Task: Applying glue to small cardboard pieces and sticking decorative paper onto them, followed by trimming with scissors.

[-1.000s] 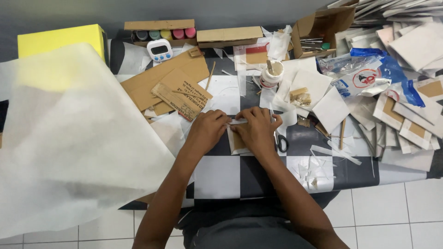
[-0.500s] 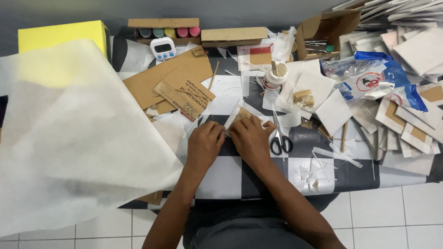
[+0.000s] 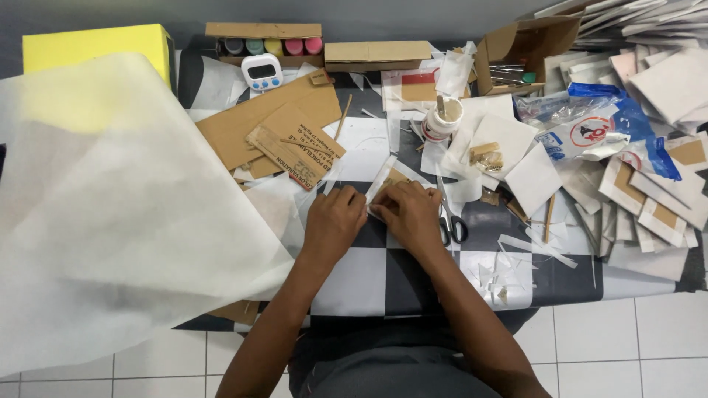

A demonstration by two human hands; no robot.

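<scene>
Where the two hands meet on the checkered table (image 3: 383, 280), a small piece of cardboard wrapped in thin white paper (image 3: 389, 179) sticks out on the far side of the fingers. Left hand (image 3: 333, 221) and right hand (image 3: 410, 214) both press down on it, fingers curled together. Scissors (image 3: 450, 221) lie just right.

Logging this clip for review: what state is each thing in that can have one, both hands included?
Left hand: fingers pressed on the paper-wrapped piece.
Right hand: fingers pressed on it too.
Paper-wrapped piece: partly folded, one flap raised.
Scissors: closed, lying flat.
Cardboard box: open, tipped on its side.
Timer: lying face up; display unreadable.
White sheet: spread out, overhanging the table edge.
</scene>
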